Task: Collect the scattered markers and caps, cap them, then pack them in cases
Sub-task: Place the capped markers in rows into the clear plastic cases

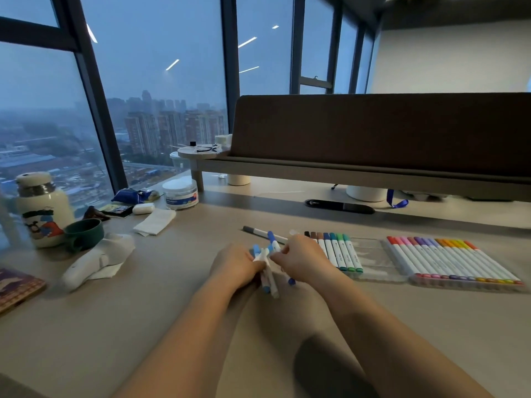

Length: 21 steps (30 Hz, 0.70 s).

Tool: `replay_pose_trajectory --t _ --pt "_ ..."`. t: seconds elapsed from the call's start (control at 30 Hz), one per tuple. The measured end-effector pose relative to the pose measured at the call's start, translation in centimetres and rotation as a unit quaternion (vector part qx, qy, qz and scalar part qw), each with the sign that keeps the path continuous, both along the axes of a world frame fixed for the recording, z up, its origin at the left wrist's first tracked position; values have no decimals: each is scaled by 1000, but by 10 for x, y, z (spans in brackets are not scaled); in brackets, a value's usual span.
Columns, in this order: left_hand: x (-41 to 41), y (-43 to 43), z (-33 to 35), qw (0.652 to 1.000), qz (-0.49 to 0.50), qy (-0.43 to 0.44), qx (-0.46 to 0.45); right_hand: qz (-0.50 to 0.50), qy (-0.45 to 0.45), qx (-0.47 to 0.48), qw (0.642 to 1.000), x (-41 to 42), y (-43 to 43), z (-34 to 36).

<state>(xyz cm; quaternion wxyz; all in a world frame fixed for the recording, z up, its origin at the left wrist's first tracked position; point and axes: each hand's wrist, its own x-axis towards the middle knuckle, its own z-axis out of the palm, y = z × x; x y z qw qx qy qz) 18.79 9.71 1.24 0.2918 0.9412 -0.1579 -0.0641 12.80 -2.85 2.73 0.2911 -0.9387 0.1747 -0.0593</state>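
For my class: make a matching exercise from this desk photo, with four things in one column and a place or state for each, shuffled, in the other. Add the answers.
Things
1. grey marker
2. blue markers
3. mug
4. right case

Places or states
A. beside the bottle
B. filled right across
C. gripped by the left hand and right hand
D. loose on the desk

Pairs: 1-D, 2-C, 3-A, 4-B
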Motion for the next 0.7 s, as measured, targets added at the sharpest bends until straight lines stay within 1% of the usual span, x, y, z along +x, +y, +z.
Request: replay_pose_trajectory --t 0.07,0.17,0.33,0.4,0.47,0.57,0.63,0.7 --pt "-1 -7 3 999 4 -9 40 -16 -13 13 1000 -7 -12 4" --pt "-2 -19 11 993 2 -44 108 -42 -29 59 997 -20 -29 4" --pt "0 -32 14 986 -12 -62 154 -84 -47 118 988 -37 -56 3" --pt "1 -35 11 986 -15 -51 159 -101 -51 153 982 -44 -65 6" --pt "2 -39 8 990 -16 -25 139 -117 -62 173 976 -51 -74 10" --pt "1 -46 10 997 -23 1 80 -146 -79 192 967 -60 -92 15" --pt "-7 -57 18 999 -43 8 27 -164 -81 193 964 -65 -104 15" --pt "-18 -74 26 996 -73 36 -37 -173 -84 195 962 -70 -114 13"
